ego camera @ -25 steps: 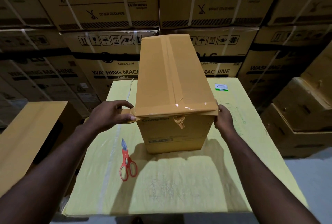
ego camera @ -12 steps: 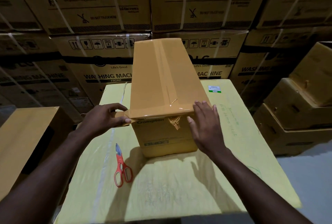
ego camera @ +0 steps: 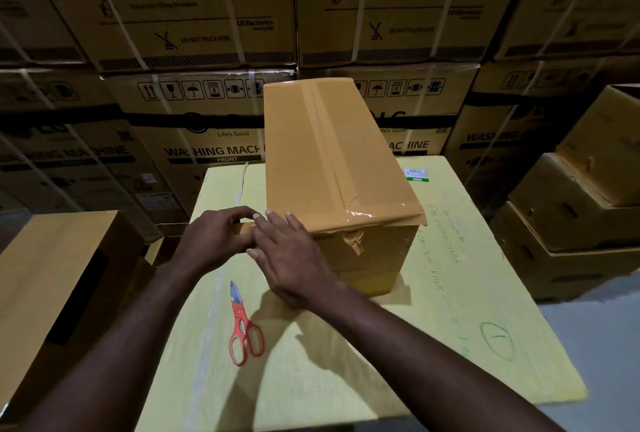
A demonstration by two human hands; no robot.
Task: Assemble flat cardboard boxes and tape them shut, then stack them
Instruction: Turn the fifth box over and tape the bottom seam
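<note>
A tall brown cardboard box (ego camera: 325, 154) stands on a yellow-wrapped surface (ego camera: 450, 293), its top seam sealed with brown tape that runs over the near edge. At the box's near left corner my left hand (ego camera: 211, 241) pinches a loose end of tape sticking out from the edge. My right hand (ego camera: 291, 255) lies with straight fingers against the same corner, touching the box's near face and the left hand's fingertips. Part of the near face is hidden behind both hands.
Red-handled scissors (ego camera: 244, 331) lie on the yellow surface near my left forearm. Another brown box (ego camera: 52, 293) stands at the left. Open cartons (ego camera: 581, 223) are stacked at the right. Large washing-machine cartons (ego camera: 207, 120) wall off the back.
My right hand has crossed from the box's right corner, over its near edge, to the left corner beside my left hand. The left hand kept its pinch on the tape end.
</note>
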